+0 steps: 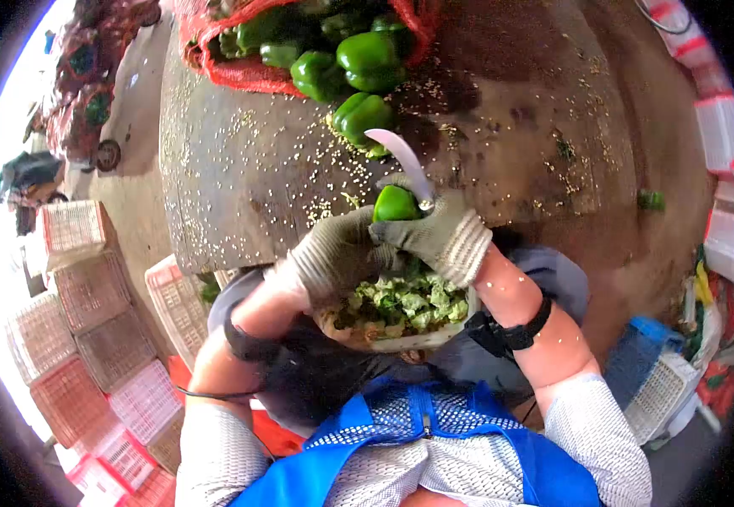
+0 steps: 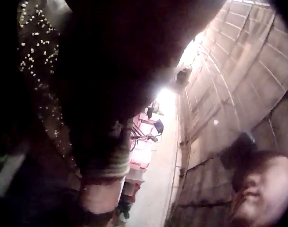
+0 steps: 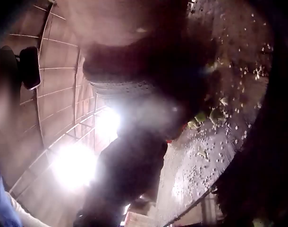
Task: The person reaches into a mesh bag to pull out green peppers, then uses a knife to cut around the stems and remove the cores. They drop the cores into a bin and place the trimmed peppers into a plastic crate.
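In the head view both hands wear grey-green knit gloves and meet at the table's near edge. My left hand [image 1: 342,249] grips a green bell pepper [image 1: 396,204] from its left side. In my right hand [image 1: 447,237] is a knife [image 1: 407,162] with a curved blade pointing up and left, its handle hidden by the glove. The right thumb lies along the pepper's lower side. Just beyond the hands sits another green pepper [image 1: 362,118] on the table. The wrist views are dark and show little of the grip.
A red mesh sack [image 1: 202,63] spills several peppers onto the wooden table [image 1: 519,169], which is strewn with pale seeds. Below the hands, a container [image 1: 413,342] between the knees holds green pepper scraps [image 1: 418,302]. Plastic crates [image 1: 71,296] are stacked on the left; a blue basket [image 1: 646,351] stands at right.
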A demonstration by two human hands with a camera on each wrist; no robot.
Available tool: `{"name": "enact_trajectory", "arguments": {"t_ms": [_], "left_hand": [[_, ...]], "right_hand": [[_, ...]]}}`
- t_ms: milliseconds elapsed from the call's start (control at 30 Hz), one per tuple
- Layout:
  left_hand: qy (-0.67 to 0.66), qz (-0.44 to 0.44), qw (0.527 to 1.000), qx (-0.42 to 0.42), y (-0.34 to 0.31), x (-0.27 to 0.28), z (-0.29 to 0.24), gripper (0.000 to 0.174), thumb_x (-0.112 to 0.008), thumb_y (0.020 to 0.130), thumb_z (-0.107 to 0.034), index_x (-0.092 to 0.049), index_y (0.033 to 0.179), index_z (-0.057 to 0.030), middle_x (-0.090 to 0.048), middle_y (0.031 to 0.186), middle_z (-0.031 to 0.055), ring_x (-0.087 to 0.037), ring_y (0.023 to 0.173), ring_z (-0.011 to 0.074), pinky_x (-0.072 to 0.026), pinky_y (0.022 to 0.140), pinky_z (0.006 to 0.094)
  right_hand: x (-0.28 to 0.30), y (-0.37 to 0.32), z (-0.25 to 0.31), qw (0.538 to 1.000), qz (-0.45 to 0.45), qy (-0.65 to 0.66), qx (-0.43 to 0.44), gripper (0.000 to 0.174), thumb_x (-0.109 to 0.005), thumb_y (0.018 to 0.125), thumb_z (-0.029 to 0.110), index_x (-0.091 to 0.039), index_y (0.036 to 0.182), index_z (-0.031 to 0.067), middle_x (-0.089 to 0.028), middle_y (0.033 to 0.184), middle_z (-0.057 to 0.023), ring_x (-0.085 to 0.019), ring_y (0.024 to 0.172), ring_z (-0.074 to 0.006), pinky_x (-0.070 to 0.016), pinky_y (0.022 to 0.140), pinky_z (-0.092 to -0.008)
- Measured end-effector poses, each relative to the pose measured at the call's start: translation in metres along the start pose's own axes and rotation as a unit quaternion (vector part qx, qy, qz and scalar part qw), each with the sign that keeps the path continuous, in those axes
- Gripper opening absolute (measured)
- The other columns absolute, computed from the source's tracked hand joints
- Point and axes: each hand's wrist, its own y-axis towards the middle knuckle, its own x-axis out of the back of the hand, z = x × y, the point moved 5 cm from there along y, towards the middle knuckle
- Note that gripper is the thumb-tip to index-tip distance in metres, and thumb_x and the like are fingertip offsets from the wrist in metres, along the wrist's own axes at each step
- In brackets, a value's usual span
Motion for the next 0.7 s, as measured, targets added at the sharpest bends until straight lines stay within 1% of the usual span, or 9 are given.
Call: {"name": "enact_trajectory", "arguments": {"t_ms": [33, 100, 233, 367, 433, 533, 567, 667, 700], "left_hand": [[0.330, -0.127, 0.932, -0.080, 0.004, 0.020, 0.007, 0.039, -0.068, 0.086, -0.001, -0.059, 0.124, -0.0043, -0.068, 0.109, 0.0059, -0.063, 0.098, 0.0146, -0.0519, 0.085, 0.0320], [0.465, -0.219, 0.846, -0.141, 0.002, -0.001, -0.009, 0.039, -0.068, 0.084, 0.003, -0.059, 0.122, -0.0030, -0.068, 0.108, 0.0068, -0.063, 0.096, 0.0133, -0.0522, 0.082, 0.0302], [0.246, -0.253, 0.890, -0.289, 0.011, 0.031, -0.006, 0.033, -0.065, 0.091, -0.007, -0.057, 0.123, -0.0031, -0.065, 0.099, 0.0050, -0.064, 0.082, 0.0167, -0.0552, 0.072, 0.0270], [0.161, -0.334, 0.900, -0.229, 0.007, 0.058, -0.026, 0.031, -0.067, 0.093, -0.021, -0.058, 0.118, -0.0049, -0.059, 0.072, 0.0018, -0.054, 0.048, 0.0127, -0.0446, 0.039, 0.0279], [0.190, -0.342, 0.898, -0.201, 0.006, 0.059, -0.025, 0.030, -0.065, 0.093, -0.017, -0.058, 0.119, -0.0047, -0.060, 0.073, 0.0021, -0.053, 0.045, 0.0125, -0.0414, 0.035, 0.0279], [0.232, -0.328, 0.908, -0.120, 0.010, 0.055, -0.013, 0.041, -0.071, 0.086, -0.010, -0.059, 0.124, -0.0022, -0.063, 0.084, -0.0022, -0.059, 0.069, 0.0073, -0.0482, 0.057, 0.0208], [0.260, -0.244, 0.932, -0.067, 0.025, 0.086, 0.016, 0.043, -0.071, 0.086, -0.009, -0.059, 0.127, -0.0054, -0.065, 0.096, 0.0007, -0.060, 0.081, 0.0095, -0.0496, 0.069, 0.0239], [0.308, -0.056, 0.950, -0.021, 0.026, 0.092, 0.055, 0.050, -0.073, 0.083, -0.010, -0.058, 0.130, -0.0114, -0.062, 0.124, 0.0108, -0.059, 0.110, 0.0206, -0.0489, 0.095, 0.0343], [0.445, -0.082, 0.888, -0.085, 0.011, 0.059, 0.030, 0.056, -0.076, 0.080, -0.015, -0.057, 0.132, -0.0104, -0.059, 0.129, 0.0138, -0.056, 0.116, 0.0257, -0.0472, 0.098, 0.0366]], "right_hand": [[-0.004, 0.004, -0.008, 0.999, 0.015, 0.005, -0.045, 0.042, -0.081, 0.076, 0.032, -0.066, 0.105, 0.0064, -0.070, 0.087, -0.0079, -0.064, 0.077, -0.0171, -0.0521, 0.072, -0.0341], [-0.006, 0.015, -0.017, 1.000, -0.012, -0.016, 0.007, 0.040, -0.080, 0.078, 0.031, -0.066, 0.106, 0.0069, -0.070, 0.089, -0.0077, -0.064, 0.078, -0.0177, -0.0525, 0.072, -0.0346], [-0.004, 0.009, 0.006, 0.992, -0.016, 0.117, 0.049, 0.040, -0.074, 0.084, 0.023, -0.059, 0.118, 0.0083, -0.068, 0.088, -0.0030, -0.061, 0.078, -0.0134, -0.0518, 0.071, -0.0310], [0.012, 0.000, 0.020, 0.956, 0.023, 0.273, 0.107, 0.080, -0.071, 0.086, 0.017, -0.024, 0.151, 0.0114, -0.063, 0.091, 0.0001, -0.057, 0.082, -0.0102, -0.0500, 0.079, -0.0278], [0.031, -0.007, 0.018, 0.962, -0.044, 0.241, 0.122, 0.082, -0.073, 0.085, 0.023, -0.024, 0.151, 0.0119, -0.065, 0.099, -0.0030, -0.059, 0.089, -0.0129, -0.0503, 0.081, -0.0296], [0.040, -0.015, -0.001, 0.938, -0.008, 0.347, -0.016, 0.059, -0.071, 0.087, 0.038, -0.048, 0.132, 0.0070, -0.066, 0.099, -0.0051, -0.065, 0.087, -0.0155, -0.0544, 0.074, -0.0293], [0.039, -0.017, -0.006, 0.923, 0.003, 0.380, -0.065, 0.055, -0.070, 0.088, 0.042, -0.056, 0.126, 0.0054, -0.067, 0.099, -0.0059, -0.067, 0.086, -0.0163, -0.0558, 0.071, -0.0292], [0.041, -0.012, -0.005, 0.936, -0.004, 0.352, -0.025, 0.057, -0.069, 0.089, 0.045, -0.056, 0.127, 0.0052, -0.066, 0.099, -0.0060, -0.066, 0.088, -0.0168, -0.0554, 0.075, -0.0296], [0.041, -0.009, -0.005, 0.940, -0.008, 0.340, -0.008, 0.057, -0.068, 0.089, 0.046, -0.055, 0.127, 0.0051, -0.066, 0.100, -0.0062, -0.066, 0.088, -0.0170, -0.0553, 0.076, -0.0299]]}}
